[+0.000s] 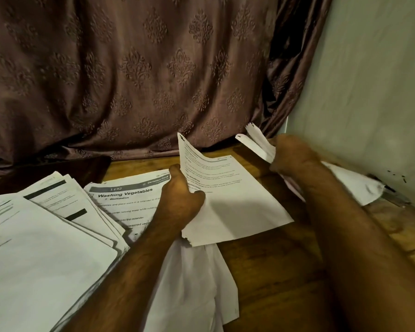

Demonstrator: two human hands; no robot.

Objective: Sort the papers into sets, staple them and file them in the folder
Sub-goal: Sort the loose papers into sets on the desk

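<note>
The left hand (181,197) grips a printed sheet (225,200) by its left edge, thumb on top, and holds it tilted above the table (273,271). More loose sheets hang under this hand. The right hand (288,152) is clenched around a bunch of papers (256,144) near the wall; their ends stick out crumpled on both sides of the fist. A spread pile (46,224) lies on the left of the table, and beside it lies a sheet titled "Washing Vegetables" (127,202). A dark object (391,191), perhaps a stapler, lies by the wall, partly under paper. I see no folder for certain.

The sorting seems unfinished and nothing looks stapled yet. The main risk is tearing: the lower corner of the held sheet is already ragged, and a hard pull could rip it more. The tight fist may crease the bunch further. The hanging sheets could slip and mix with the pile, which would confuse the sets.
</note>
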